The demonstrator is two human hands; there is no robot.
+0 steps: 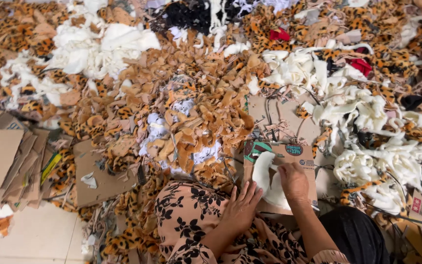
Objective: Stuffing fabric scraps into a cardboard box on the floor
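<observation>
Across the whole floor (pixel 35 234) spreads a deep litter of fabric offcuts (pixel 191 107): tan and leopard-print plush scraps, with heaps of white fleece (pixel 367 122) to the right and at upper left, and a dark bundle far up top. Pale tile shows only at the lower left corner; no walls or furniture are in view, so the room past the heap cannot be told. Flattened cardboard sheets (pixel 3 156) are stacked at left, and another brown sheet (pixel 98 181) lies among the scraps.

Nearer, on the person's lap, draped in floral-print cloth (pixel 186 220), rests a cardboard panel (pixel 299 161) with a green printed corner. On it lies a white fleece piece (pixel 264 178), curved like a cut shape.

The left hand (pixel 240 208) lies flat and spread, fingers wide, at the panel's lower left edge, touching the fleece rim. The right hand (pixel 294 181) presses down on the fleece with its fingers curled; whether it grips a tool I cannot tell, as the fingers hide what is beneath.

As a judgement: the fleece could slide or bunch on the smooth card if the pressing hand lifts, and the panel, balanced on a knee, could tip into the surrounding scraps, where a small white piece would be easily lost among the other white offcuts
</observation>
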